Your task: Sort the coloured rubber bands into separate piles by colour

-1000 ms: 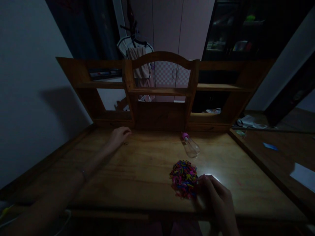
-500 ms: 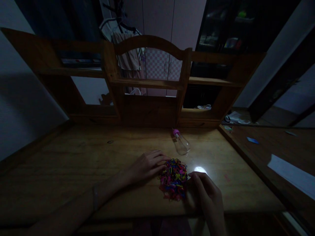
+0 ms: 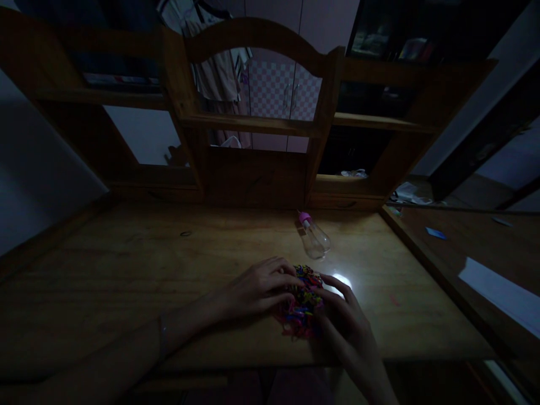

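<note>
A heap of small, many-coloured loops [image 3: 300,320], perhaps little rubber bands, lies near the front of the wooden desk. My left hand [image 3: 268,286] rests against its left and top side, fingers apart and curved over the loops. From the right, my right hand [image 3: 346,315] reaches over the heap with its fingers spread, touching the edge. Both hands cover part of the heap, and no single piece shows in either one. Just beyond lies a clear bulb-shaped bottle [image 3: 315,239] with a pink cap, on its side.
A thin dark ring [image 3: 185,233] lies on the left of the desk [image 3: 126,281]. Wooden shelving [image 3: 253,126] rises along the back. Beyond a ledge at right are a white paper strip [image 3: 502,289] and a blue card [image 3: 436,233]. The room is dim.
My right hand has moved from beside the heap onto it, and its pinched fingers have spread. My left fingers reach slightly further over the loops. The view has tilted downward.
</note>
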The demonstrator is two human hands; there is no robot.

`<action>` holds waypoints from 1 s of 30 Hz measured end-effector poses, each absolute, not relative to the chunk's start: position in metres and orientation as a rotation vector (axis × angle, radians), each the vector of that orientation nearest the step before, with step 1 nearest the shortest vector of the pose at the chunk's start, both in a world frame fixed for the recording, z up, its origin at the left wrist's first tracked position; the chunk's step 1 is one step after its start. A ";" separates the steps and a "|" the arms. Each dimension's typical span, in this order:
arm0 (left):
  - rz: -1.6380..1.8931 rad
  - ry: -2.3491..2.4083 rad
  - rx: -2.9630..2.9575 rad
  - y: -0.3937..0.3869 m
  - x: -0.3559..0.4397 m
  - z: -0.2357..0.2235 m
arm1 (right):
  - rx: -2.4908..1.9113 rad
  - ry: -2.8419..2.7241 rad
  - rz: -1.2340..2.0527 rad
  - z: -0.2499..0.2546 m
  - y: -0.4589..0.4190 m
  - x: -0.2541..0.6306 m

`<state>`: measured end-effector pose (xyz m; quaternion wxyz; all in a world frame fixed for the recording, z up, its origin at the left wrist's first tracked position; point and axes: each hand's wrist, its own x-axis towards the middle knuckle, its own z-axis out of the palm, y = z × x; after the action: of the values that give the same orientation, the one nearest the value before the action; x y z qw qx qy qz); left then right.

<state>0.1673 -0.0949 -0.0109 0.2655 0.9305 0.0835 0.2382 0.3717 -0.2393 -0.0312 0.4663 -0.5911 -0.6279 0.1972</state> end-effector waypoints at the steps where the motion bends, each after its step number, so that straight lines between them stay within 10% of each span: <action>1: 0.643 0.222 2.536 -0.095 0.167 -0.011 | -1.449 -1.573 0.495 -0.031 -0.240 0.371; 30: 0.850 0.134 2.754 -0.107 0.172 -0.012 | -1.475 -1.353 0.405 -0.031 -0.241 0.368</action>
<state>0.1716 -0.1066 -0.0121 0.1279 0.9467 0.0461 0.2921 0.3681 -0.2412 -0.0306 0.5223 -0.6160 -0.5649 0.1692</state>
